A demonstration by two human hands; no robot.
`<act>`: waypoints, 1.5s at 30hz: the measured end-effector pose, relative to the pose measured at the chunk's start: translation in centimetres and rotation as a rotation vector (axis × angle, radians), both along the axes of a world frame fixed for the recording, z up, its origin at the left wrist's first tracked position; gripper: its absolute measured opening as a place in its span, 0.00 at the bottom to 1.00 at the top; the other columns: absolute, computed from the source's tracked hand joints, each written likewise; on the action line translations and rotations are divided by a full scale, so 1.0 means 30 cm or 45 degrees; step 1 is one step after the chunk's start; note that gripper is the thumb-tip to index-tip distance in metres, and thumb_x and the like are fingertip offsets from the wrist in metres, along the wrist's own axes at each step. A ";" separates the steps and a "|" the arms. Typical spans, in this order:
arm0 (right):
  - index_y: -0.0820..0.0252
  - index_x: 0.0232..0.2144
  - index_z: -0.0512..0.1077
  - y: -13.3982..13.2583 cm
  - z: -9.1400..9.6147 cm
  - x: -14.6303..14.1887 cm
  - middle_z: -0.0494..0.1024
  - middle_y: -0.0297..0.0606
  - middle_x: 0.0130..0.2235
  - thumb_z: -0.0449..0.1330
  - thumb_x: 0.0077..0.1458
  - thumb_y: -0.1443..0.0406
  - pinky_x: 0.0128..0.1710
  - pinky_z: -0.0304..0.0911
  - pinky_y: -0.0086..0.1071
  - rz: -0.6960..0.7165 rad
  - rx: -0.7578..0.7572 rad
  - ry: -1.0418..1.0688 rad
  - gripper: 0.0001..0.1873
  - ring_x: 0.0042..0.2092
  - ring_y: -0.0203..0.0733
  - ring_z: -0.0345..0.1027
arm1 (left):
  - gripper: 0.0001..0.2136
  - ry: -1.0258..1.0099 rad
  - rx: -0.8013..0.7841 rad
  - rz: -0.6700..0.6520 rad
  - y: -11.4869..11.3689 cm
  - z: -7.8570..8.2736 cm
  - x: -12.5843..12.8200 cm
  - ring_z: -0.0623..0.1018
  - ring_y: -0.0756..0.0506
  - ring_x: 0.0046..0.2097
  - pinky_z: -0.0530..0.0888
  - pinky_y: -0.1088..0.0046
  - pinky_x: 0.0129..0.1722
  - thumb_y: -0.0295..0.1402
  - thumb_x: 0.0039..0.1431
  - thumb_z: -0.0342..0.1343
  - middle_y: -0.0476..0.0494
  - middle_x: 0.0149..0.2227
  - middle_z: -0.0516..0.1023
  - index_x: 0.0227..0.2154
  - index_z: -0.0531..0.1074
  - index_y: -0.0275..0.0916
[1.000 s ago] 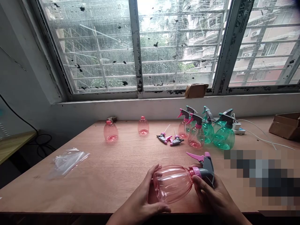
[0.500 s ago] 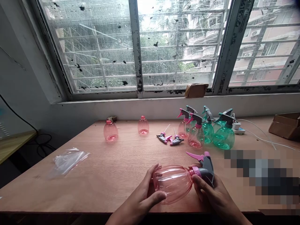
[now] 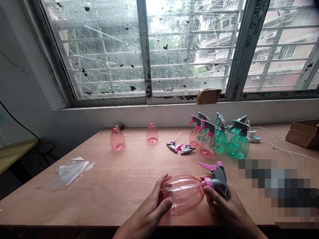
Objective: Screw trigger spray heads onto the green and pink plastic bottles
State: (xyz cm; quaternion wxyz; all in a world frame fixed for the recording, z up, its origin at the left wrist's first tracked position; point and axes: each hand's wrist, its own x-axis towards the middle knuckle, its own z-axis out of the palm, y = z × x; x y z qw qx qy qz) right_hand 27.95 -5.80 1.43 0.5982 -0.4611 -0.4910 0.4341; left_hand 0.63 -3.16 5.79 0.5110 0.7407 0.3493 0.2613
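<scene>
A clear pink spray bottle (image 3: 185,192) lies sideways in the air between my hands, over the table's front edge. Around its base, my left hand (image 3: 153,207) is closed, with the thumb along the lower side. At the neck, my right hand (image 3: 221,199) grips the pink collar (image 3: 208,182); some of its fingers are hidden behind the bottle. The grey and pink trigger head (image 3: 219,179) sits on the neck, its lever pointing left. Two loose trigger heads (image 3: 187,149) rest on the table beyond, close to several assembled pink bottles (image 3: 208,146) and green bottles (image 3: 238,146).
Two pink bottles without heads, a left one (image 3: 118,139) and a right one (image 3: 152,133), stand at the back. Clear plastic bags (image 3: 74,171) lie at left. A cardboard box (image 3: 302,134), a white power strip (image 3: 253,137) and cables are at right, above a blurred patch.
My left thumb has shifted slightly left along the bottle, which has barely turned. My right hand stays at the collar, and the other things have not moved.
</scene>
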 end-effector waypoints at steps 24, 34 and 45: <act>0.57 0.37 0.71 0.002 -0.019 0.010 0.68 0.26 0.20 0.67 0.59 0.50 0.21 0.54 0.30 -0.020 -0.005 0.019 0.18 0.21 0.35 0.58 | 0.44 -0.010 -0.045 0.026 -0.004 0.004 0.011 0.52 0.34 0.74 0.49 0.52 0.73 0.40 0.59 0.68 0.42 0.75 0.50 0.71 0.47 0.49; 0.59 0.46 0.71 0.004 -0.014 0.007 0.69 0.26 0.21 0.68 0.58 0.50 0.21 0.55 0.30 -0.001 -0.028 0.059 0.23 0.21 0.35 0.58 | 0.42 0.021 0.005 -0.009 -0.007 0.000 0.005 0.50 0.37 0.74 0.47 0.53 0.73 0.39 0.62 0.65 0.45 0.75 0.49 0.71 0.45 0.51; 0.57 0.49 0.70 0.008 -0.042 0.012 0.70 0.27 0.23 0.69 0.57 0.51 0.21 0.57 0.29 -0.004 -0.008 0.116 0.24 0.22 0.35 0.60 | 0.50 0.016 0.016 0.048 0.007 -0.022 0.008 0.53 0.35 0.73 0.50 0.53 0.73 0.37 0.54 0.72 0.45 0.75 0.50 0.71 0.45 0.54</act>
